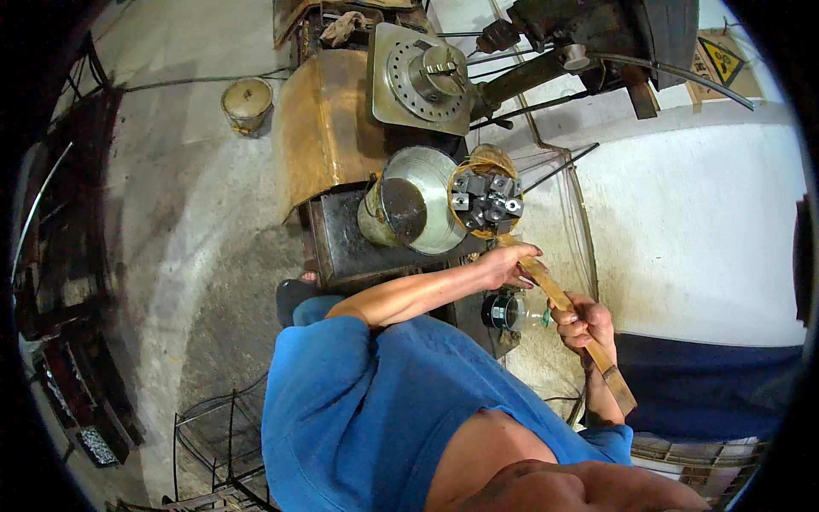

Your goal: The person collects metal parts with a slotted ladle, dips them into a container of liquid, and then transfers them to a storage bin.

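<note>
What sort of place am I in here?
Likely a metalworking shop: there's a round machine chuck on a square metal table, a yellowish container of blocky metal parts, and a yellow triangular warning sign.

The scene is viewed steeply downward by a head-worn camera through a fisheye lens, ringed in black. The shirt (375, 401) is seen near, the strip (550, 291) a little farther off; the floor (192, 205) and wall (691, 222) are taken in beyond both.

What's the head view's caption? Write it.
Left hand and right hand hold flat yellowish wooden strip near grey metal blocks.
</note>
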